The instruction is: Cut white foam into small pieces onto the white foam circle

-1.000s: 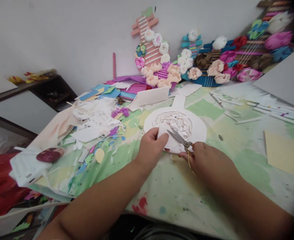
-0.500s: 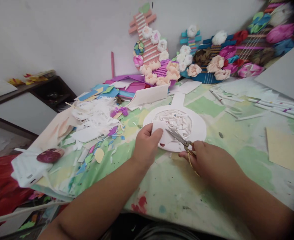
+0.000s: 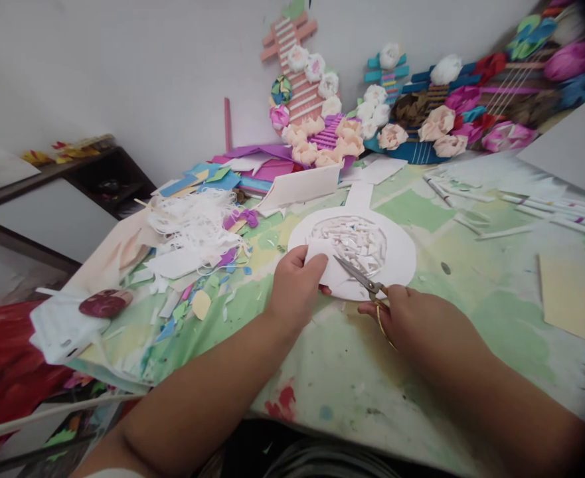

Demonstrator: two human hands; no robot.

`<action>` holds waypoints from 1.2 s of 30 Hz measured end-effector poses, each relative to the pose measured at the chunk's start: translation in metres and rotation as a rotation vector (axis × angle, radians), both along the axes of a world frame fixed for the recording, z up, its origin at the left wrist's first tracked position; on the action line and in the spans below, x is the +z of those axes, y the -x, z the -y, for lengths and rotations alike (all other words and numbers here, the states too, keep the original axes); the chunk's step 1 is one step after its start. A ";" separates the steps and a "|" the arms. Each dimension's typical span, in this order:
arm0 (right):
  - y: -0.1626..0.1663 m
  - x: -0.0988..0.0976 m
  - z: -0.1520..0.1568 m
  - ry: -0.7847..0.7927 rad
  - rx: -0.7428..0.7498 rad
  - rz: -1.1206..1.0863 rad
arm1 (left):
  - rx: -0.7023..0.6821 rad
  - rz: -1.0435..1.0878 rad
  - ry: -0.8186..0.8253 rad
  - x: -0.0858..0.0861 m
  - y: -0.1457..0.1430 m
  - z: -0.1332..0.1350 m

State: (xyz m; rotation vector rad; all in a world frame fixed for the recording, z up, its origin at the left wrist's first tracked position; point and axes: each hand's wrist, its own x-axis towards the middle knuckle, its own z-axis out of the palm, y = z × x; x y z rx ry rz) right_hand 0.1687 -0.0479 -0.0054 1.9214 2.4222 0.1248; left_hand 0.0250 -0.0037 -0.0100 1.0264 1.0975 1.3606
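Note:
My left hand [image 3: 296, 285] pinches a small white paper piece [image 3: 325, 262] just above the near edge of a round white paper cutout [image 3: 402, 255]. Small gold-handled scissors [image 3: 364, 282] sit in my right hand [image 3: 414, 318], their blades pointing left into that white piece. The middle of the round cutout holds a heap of small white paper snippets [image 3: 354, 238]. A tab of the cutout [image 3: 359, 196] sticks out toward the wall.
A tangle of white shreds [image 3: 192, 222] and coloured scraps lie at the left. Paper-flower guitar shapes [image 3: 312, 99] lean on the wall behind. White rolled sticks [image 3: 546, 216] and a cream sheet [image 3: 574, 299] lie at the right. A dark shelf [image 3: 97, 179] stands at far left.
The left hand has turned the white piece slightly while the scissors stay in it. The camera view shifted a little; the hands remain in the same spot.

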 end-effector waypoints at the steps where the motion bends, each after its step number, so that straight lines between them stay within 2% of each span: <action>1: 0.000 0.000 0.000 0.001 -0.001 0.004 | 0.001 0.002 0.007 0.000 0.000 0.000; 12: 0.000 0.000 -0.001 0.001 -0.054 -0.036 | -0.010 0.001 0.014 0.000 0.000 0.000; 20: -0.001 -0.001 -0.003 0.105 -0.159 -0.199 | -0.015 -0.008 0.022 -0.002 -0.001 -0.001; 30: -0.002 -0.004 -0.003 0.092 -0.110 -0.113 | -0.038 0.016 0.034 -0.004 -0.001 -0.002; 36: -0.003 0.000 -0.004 0.150 -0.080 -0.288 | -0.050 0.033 0.006 -0.002 -0.001 -0.001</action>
